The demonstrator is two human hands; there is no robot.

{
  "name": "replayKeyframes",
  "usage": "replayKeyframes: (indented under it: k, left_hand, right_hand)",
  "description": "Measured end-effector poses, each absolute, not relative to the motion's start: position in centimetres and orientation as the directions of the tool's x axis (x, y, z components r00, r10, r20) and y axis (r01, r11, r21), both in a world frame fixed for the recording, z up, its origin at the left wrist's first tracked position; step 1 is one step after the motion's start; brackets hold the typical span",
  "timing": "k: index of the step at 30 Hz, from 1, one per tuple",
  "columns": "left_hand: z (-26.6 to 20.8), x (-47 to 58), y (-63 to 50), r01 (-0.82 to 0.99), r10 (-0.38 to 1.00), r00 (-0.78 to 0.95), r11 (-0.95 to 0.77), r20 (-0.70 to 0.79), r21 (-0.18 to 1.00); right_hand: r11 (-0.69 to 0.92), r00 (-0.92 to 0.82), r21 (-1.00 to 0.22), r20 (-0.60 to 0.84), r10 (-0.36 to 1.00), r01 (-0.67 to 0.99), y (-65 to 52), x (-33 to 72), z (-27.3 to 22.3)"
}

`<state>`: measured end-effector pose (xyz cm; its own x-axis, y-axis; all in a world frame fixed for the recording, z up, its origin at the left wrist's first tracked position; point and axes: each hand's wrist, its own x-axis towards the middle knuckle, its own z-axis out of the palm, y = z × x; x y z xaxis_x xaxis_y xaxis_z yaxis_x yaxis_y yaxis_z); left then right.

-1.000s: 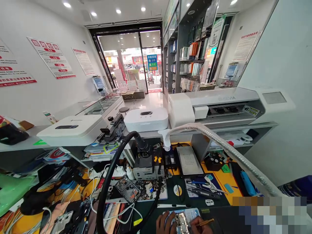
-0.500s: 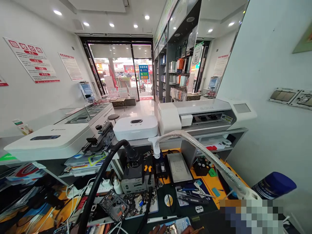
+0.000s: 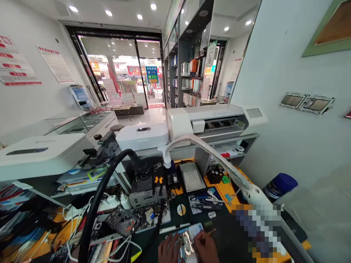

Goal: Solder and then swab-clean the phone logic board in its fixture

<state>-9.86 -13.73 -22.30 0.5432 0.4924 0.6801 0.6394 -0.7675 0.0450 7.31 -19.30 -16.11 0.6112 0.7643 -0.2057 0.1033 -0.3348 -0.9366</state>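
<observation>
Bright white ceiling lights (image 3: 108, 13) glowed overhead, daylight washed out the view through the door (image 3: 151, 89), glare streaked the floor (image 3: 155, 117), table (image 3: 229, 187) lay dimmer, board (image 3: 188, 243) glinted, wide lens stretched the edges, lettering (image 3: 219, 113) blurred, mosaic blocks (image 3: 259, 233) covered a lower-right patch.

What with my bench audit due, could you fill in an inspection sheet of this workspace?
Surface: dark green mat over an orange surface.
Job's things: circuit board on a light-blue pad; slim tool beside it.
Clutter: loose small parts, opened phone frame, hand tools beyond the hands.
Grip: right hand holds the slim tool; left hand at the board's left side, hold unclear.
Cables: white cables tangled at left; black hose arching among them.
Surroundings: white machine and glass door ahead; an area at right is pixelated.
</observation>
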Motion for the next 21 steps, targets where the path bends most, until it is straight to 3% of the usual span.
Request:
replayKeyframes:
  k: [3,8,21]
  left_hand:
    - [-19.6,-10.5,-14.3,0.588,0.534,0.619,-0.801,0.576,0.112]
    - [-17.4,-10.1,-15.1,0.586,0.618,0.583,-0.770,0.528,0.254]
    - [-17.9,-10.2,-15.4,0.593,0.665,0.601,-0.743,0.443,0.310]
  right_hand:
    - [-0.350,0.585,-0.933,-0.242,0.774,0.078,-19.7,7.3,-16.7]
    - [-0.385,0.532,-0.923,-0.318,0.785,0.018,-20.2,7.3,-17.2]
    - [-0.389,0.517,-0.918,-0.374,0.770,-0.085,-20.1,7.6,-16.5]
